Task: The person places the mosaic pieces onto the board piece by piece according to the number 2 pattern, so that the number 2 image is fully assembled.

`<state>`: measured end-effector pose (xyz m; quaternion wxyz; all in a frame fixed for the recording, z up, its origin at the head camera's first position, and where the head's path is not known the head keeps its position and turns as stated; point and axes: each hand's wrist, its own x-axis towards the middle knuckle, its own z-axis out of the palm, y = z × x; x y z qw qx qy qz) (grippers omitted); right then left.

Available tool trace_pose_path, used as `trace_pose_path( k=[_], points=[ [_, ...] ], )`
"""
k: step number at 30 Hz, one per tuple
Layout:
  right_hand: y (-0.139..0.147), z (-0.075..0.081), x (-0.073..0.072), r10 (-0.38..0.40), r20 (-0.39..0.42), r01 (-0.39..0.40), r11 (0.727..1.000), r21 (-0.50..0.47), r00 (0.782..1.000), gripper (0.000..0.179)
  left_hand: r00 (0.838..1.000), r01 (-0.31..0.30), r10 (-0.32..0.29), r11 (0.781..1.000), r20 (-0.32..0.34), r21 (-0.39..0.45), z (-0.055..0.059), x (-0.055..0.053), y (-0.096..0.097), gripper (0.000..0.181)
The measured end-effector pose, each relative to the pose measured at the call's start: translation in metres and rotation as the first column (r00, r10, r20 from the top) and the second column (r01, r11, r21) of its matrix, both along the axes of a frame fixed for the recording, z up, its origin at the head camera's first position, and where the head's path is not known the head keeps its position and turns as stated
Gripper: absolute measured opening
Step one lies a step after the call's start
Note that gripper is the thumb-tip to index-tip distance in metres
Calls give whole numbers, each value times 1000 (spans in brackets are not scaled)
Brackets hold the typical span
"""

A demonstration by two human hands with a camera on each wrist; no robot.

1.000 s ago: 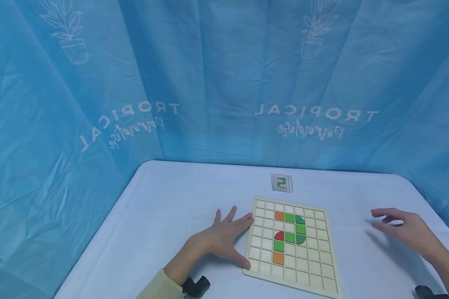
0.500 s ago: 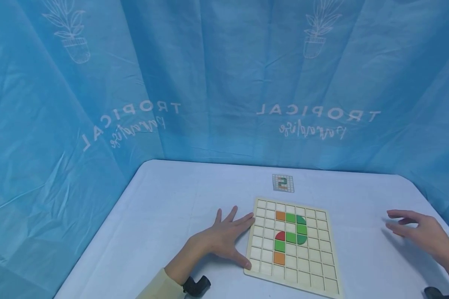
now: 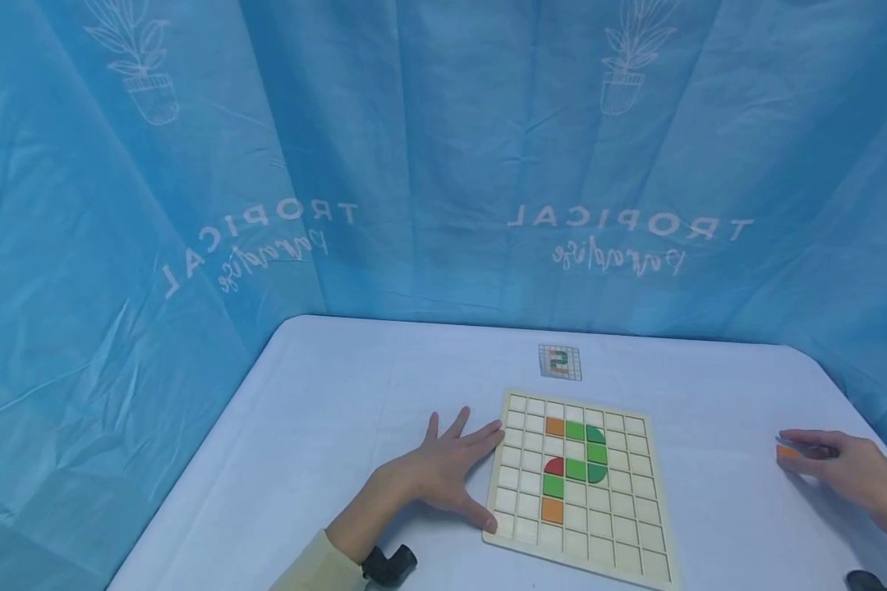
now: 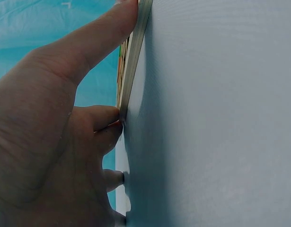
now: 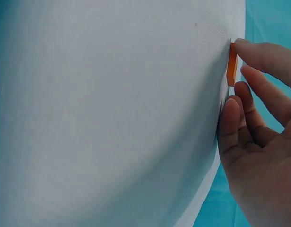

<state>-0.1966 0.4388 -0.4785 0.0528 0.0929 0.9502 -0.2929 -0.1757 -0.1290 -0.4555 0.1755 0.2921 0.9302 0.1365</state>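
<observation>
My left hand [image 3: 443,474] lies spread along the left edge of a pale wooden grid board [image 3: 631,558], its thumb at the near corner and a fingertip at the far part of that edge. In the left wrist view, thumb and fingers meet the board's side. Several coloured tiles sit in the grid: orange squares, green squares, dark green rounded pieces and a red rounded piece [image 3: 554,466]. Far to the right, my right hand [image 3: 850,469] pinches an orange tile [image 5: 232,65] at the tabletop between thumb and finger. The other fingers curl loosely beside it.
A small pattern card [image 3: 559,362] showing a figure on a grid lies behind the board. The white-covered table [image 3: 384,386] backs onto a blue printed curtain [image 3: 443,164]. Black wrist straps show at both wrists.
My right hand has moved right and down onto the orange tile, which came into view beneath it and is now between its fingers. The left hand and board keep their place.
</observation>
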Motion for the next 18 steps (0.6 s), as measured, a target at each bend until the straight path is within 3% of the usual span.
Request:
trace_pose_path(
  k=[9, 18],
  points=[
    [14, -20, -9, -36, 102, 38, 999, -14, 994, 83, 1000, -7, 7, 1000, 2, -6, 1, 0, 0, 120],
    [10, -18, -7, -2, 94, 0, 1000, 18, 996, 71, 1000, -2, 2, 1000, -4, 0, -1, 0, -1, 120]
  ],
)
